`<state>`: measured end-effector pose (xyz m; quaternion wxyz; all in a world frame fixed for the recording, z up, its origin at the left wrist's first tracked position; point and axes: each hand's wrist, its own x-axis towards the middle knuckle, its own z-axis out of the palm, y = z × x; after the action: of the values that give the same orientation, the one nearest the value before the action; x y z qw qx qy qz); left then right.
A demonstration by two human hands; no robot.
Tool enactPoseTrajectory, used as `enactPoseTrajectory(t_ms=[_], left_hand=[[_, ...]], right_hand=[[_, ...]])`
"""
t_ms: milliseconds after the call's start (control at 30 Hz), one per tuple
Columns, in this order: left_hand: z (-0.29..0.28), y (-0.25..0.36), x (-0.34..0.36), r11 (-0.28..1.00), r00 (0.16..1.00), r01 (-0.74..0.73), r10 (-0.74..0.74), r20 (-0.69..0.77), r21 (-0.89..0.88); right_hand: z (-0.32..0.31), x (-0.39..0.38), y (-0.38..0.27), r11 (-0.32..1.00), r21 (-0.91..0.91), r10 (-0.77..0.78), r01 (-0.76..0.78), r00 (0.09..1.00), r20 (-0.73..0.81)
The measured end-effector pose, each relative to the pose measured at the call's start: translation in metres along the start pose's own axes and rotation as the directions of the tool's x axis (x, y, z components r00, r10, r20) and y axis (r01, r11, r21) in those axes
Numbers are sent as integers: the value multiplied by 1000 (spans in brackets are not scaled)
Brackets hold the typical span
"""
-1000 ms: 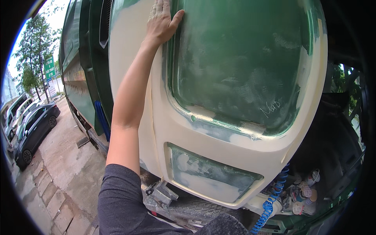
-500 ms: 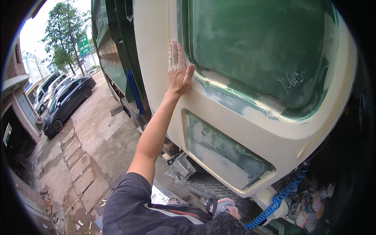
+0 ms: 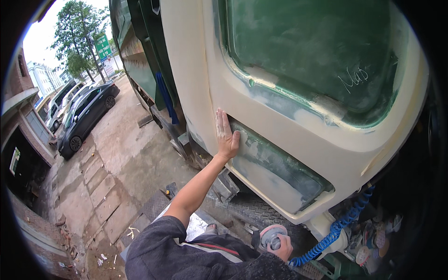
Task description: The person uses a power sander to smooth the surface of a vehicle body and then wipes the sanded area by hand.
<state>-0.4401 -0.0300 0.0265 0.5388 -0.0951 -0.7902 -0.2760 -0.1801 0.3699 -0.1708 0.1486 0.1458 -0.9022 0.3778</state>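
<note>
My left hand point(image 3: 227, 136) is open, its dusty fingers stretched upward and lying flat on the cream truck cab point(image 3: 298, 116). It rests at the left edge of the lower recessed panel point(image 3: 280, 175), where green shows through patches of pale filler. Low in front of my body, my right hand point(image 3: 283, 249) grips a round disc sander point(image 3: 271, 234), its pinkish pad facing up and away from the cab. Above the lower recess is a large green panel point(image 3: 308, 51) bordered by sanded filler, with a white handwritten scrawl on it.
A blue coiled air hose point(image 3: 339, 228) runs beside my right hand up to the cab's lower edge. Used sanding discs point(image 3: 363, 255) lie in clutter at lower right. Below the cab are a tyre point(image 3: 261, 210) and a step. Parked cars point(image 3: 86, 116) stand on the paved yard.
My left hand has slid down the cab from beside the large green panel to the lower recess. My right hand and the sander have come more into view at the bottom.
</note>
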Motion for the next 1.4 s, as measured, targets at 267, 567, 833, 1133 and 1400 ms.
enactPoseTrajectory(t_ms=[267, 567, 833, 1133, 1400], left_hand=[[-25, -56, -51, 740, 716, 671, -661, -223, -42], [-12, -94, -140, 697, 716, 693, -696, -55, 185], [0, -103, -168, 499, 502, 853, -865, 22, 151], [8, -109, -202, 582, 587, 808, -809, -42, 88], [-2, -129, -198, 743, 743, 613, -658, 125, 267]], right_hand=[[3, -22, -10, 998, -57, 42, -40, 999, 23], [7, -15, -32, 998, -69, 9, -7, 1000, 24], [5, -16, -52, 994, -108, 17, -12, 999, 38], [2, -16, -73, 986, -169, 22, -14, 999, 47], [3, -12, -85, 985, -174, -8, 16, 999, 49]])
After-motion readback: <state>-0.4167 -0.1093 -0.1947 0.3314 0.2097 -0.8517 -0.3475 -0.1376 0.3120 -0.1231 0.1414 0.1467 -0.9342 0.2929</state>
